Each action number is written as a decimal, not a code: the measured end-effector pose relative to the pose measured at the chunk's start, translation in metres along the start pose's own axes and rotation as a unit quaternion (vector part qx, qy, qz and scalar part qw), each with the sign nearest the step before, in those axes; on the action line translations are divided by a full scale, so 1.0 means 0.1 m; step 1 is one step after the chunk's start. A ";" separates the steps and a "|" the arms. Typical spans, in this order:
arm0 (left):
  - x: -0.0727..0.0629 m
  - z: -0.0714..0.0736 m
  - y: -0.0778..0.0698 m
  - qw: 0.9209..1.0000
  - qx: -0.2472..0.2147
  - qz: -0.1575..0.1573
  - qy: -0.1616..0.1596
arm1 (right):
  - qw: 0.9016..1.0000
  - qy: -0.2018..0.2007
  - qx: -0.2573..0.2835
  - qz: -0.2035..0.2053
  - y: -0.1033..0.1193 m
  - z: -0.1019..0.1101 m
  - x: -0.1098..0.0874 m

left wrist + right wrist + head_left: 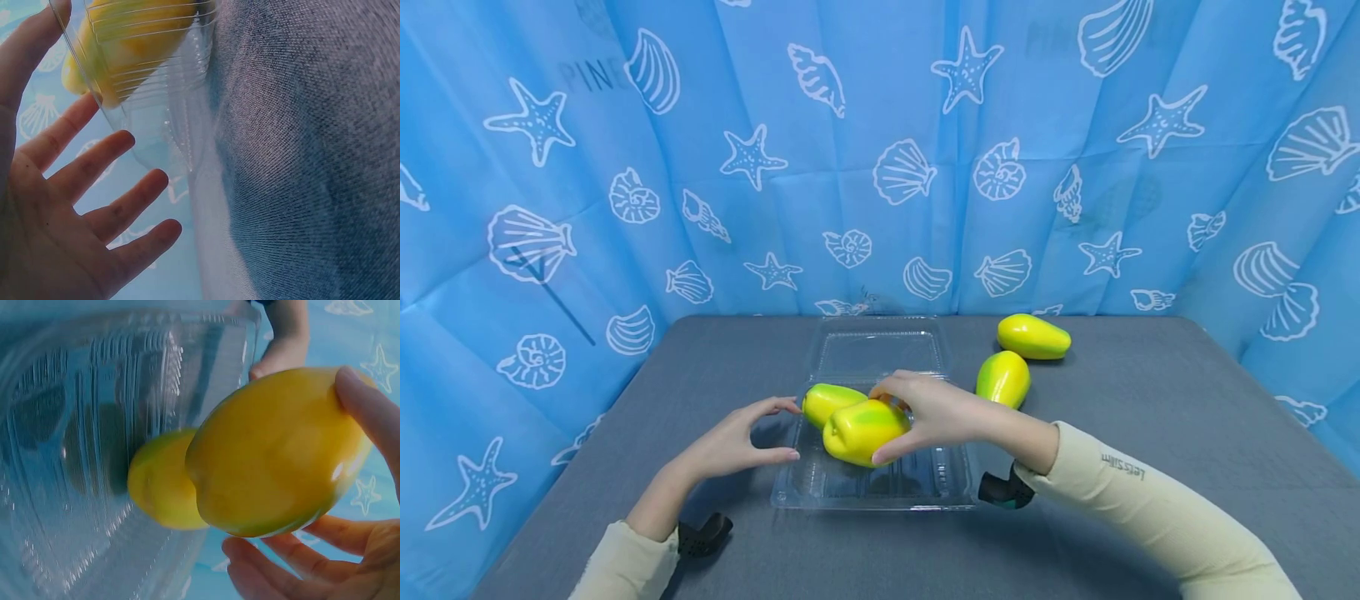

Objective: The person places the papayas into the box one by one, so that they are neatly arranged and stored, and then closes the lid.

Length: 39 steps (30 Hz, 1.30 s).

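My right hand (pixel 936 412) grips a yellow-green papaya (pixel 865 432) between thumb and fingers, above a clear plastic clamshell box (pixel 951 492). In the right wrist view, the held papaya (pixel 281 453) is tilted and partly overlaps a second papaya (pixel 164 481), which lies in the box. That second papaya (pixel 831 400) sits toward the left side of the base in the head view. My left hand (pixel 737 442) is at the box's left edge, holding nothing, thumb and fingers apart. Its fingers spread beside the clear wall in the left wrist view.
Two more papayas lie on the grey tablecloth to the right of the box, one nearer (pixel 1003 379) and one farther back (pixel 1033 337). The box's lid (pixel 880 350) is folded back toward the blue shell-patterned curtain (pixel 850 167) behind the table.
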<state>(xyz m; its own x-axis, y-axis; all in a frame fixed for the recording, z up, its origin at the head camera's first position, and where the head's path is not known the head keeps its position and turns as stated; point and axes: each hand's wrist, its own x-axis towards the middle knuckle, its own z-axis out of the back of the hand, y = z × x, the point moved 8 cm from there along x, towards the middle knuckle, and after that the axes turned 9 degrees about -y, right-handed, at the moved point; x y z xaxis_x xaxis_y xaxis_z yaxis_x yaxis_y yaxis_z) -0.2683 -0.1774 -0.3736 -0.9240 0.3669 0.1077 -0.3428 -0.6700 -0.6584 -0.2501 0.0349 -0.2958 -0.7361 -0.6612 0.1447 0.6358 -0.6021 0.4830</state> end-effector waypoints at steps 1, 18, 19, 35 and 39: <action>0.00 0.00 0.00 1.000 -0.001 -0.001 0.000 | 1.000 0.002 0.003 -0.001 0.01 -0.02 0.01; -0.03 0.02 -0.03 1.000 -0.011 -0.007 0.004 | 0.997 0.053 0.023 -0.041 0.06 -0.33 0.13; -0.03 0.02 -0.03 1.000 -0.011 -0.008 0.004 | 0.997 0.054 0.024 -0.044 0.06 -0.33 0.14; -0.04 0.01 -0.05 1.000 -0.016 -0.025 0.009 | 0.991 0.090 -0.006 -0.096 0.08 -0.51 0.18; -0.04 0.01 -0.05 0.999 -0.016 -0.026 0.008 | 0.989 0.099 -0.013 -0.110 0.09 -0.54 0.18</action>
<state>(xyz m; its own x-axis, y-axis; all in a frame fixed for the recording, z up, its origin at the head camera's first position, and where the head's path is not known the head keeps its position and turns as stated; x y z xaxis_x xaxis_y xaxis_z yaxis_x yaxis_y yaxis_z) -0.2627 -0.1762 -0.3701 -0.9021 0.4114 0.1300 -0.3841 -0.6285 -0.6764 -0.2447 -0.0068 -0.3356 -0.7991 -0.5860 -0.1342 0.4727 -0.7504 0.4621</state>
